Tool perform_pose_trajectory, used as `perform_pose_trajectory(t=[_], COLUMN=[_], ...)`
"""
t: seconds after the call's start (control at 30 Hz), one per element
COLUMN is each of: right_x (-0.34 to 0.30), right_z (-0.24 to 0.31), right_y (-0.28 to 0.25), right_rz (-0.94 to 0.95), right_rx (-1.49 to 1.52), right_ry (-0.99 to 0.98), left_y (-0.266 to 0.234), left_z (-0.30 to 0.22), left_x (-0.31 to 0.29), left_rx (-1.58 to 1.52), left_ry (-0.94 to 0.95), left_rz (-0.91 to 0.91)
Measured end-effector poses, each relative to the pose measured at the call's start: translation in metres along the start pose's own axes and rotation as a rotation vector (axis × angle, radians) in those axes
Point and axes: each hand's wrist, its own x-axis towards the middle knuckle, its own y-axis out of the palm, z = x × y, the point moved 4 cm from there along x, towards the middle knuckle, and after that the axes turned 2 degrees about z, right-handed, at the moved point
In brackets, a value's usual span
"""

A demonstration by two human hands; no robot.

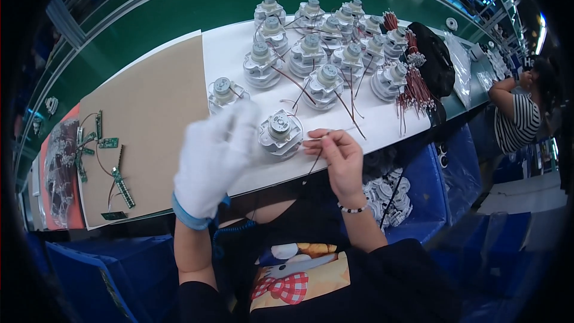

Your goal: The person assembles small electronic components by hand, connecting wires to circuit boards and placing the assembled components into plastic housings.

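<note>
My left hand [212, 158], in a white glove with a blue wrist band, is raised just left of a white plastic motor assembly [280, 146]. Motion smears its fingers, so whether they hold anything cannot be made out. The assembly stands upright near the table's front edge, its round silver motor on top. To its right, my bare right hand [342, 158] pinches a thin dark wire [313, 168] between thumb and fingers. The wire's loose end hangs over the table edge. Another motor assembly [222, 91] sits behind my left hand, partly covered by it.
Several similar motor assemblies [311, 54] with trailing wires crowd the white table [229, 54]. Bundled red wires [414, 87] and a black bag [431, 60] lie at right. Green circuit boards [121, 186] rest on brown cardboard [149, 101]. A blue bin [427, 188] holds white parts; a co-worker [517, 107] is beyond.
</note>
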Motion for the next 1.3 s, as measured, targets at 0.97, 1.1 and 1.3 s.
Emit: perform_pose_trajectory(t=[0.97,1.1,1.3], right_x=[-0.001,0.006,0.002], right_z=[-0.012,-0.024,-0.006], right_y=[0.000,0.021,0.014], right_rz=[0.034,0.137,0.074], right_rx=[-0.363,-0.241,-0.349], right_ry=[0.154,0.146,0.103], left_y=[0.057,0.037,0.043], left_z=[0.031,0.068,0.029], left_x=[0.008,-0.005,-0.008], left_rx=[-0.095,0.062,0.378], left_ry=[0.251,0.126,0.110], left_rz=[0.217,0.224,0.271])
